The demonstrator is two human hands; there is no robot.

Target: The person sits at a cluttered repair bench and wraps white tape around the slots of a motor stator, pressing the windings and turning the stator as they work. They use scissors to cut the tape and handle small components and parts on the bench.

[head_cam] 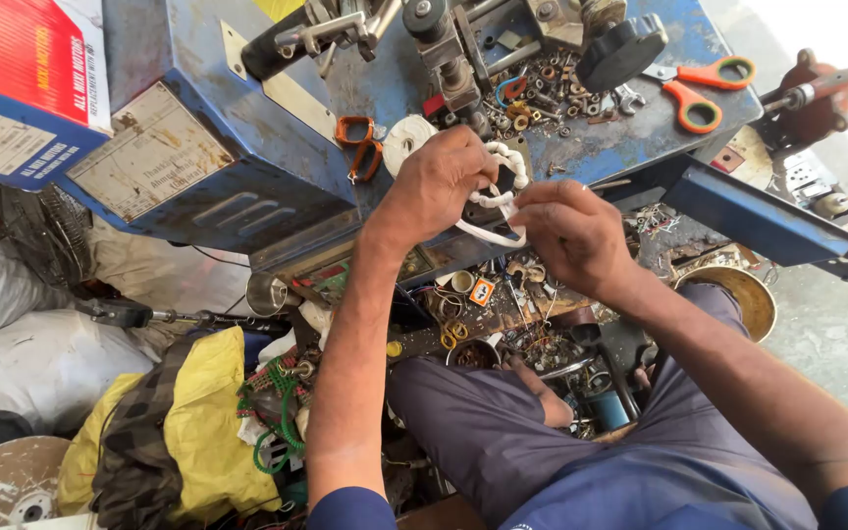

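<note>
Both hands hold a white cord [495,201] at the table [630,128] edge: left hand [441,180] grips its looped part at ten o'clock, right hand [569,231] pinches the lower end; the cord runs between them, equally near both

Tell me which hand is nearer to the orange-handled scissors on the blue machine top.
Right. The right hand sits below and left of the orange-handled scissors, working the white tape-wrapped coil. The left hand grips that coil further left, farther from the scissors.
</note>
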